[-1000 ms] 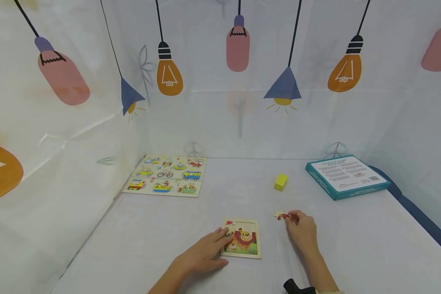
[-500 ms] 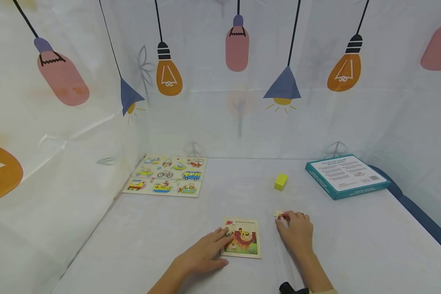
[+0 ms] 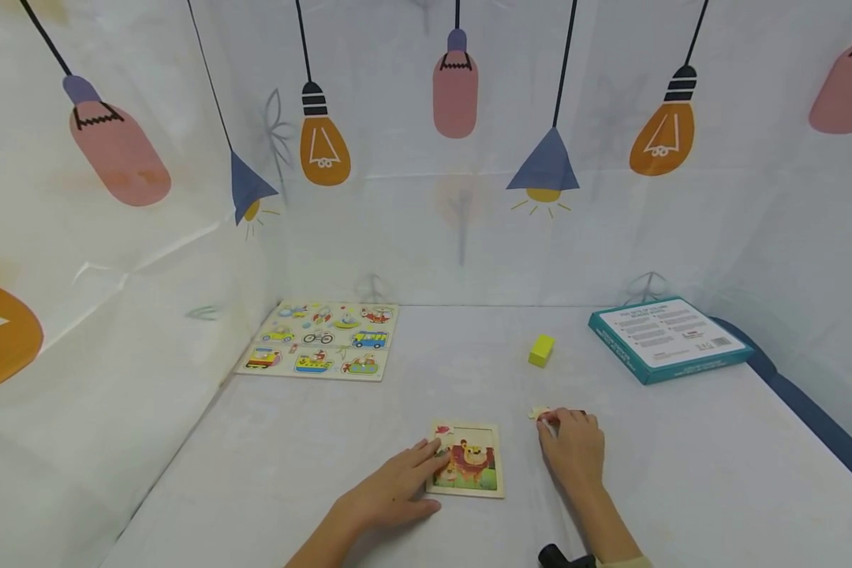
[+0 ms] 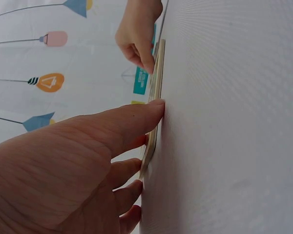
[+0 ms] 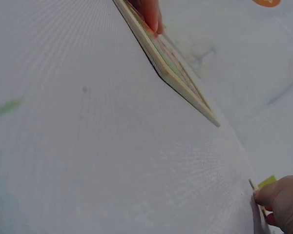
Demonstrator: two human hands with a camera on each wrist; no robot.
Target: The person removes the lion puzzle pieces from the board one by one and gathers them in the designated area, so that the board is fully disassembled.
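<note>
Left hand (image 3: 395, 487): fingers apart, on left side of lion puzzle (image 3: 474, 465)
Right hand (image 3: 575, 448): fingertips pinch puzzle piece (image 3: 537, 412), right of lion puzzle

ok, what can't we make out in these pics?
- Puzzle piece: head view, right grip covers part of it, so the full outline is hidden.
- Lion puzzle: head view, left grip hides some of its left side.
- Teal box: head view, fine print too small to read.
- Black object: head view, cut off by the bottom edge.
</note>
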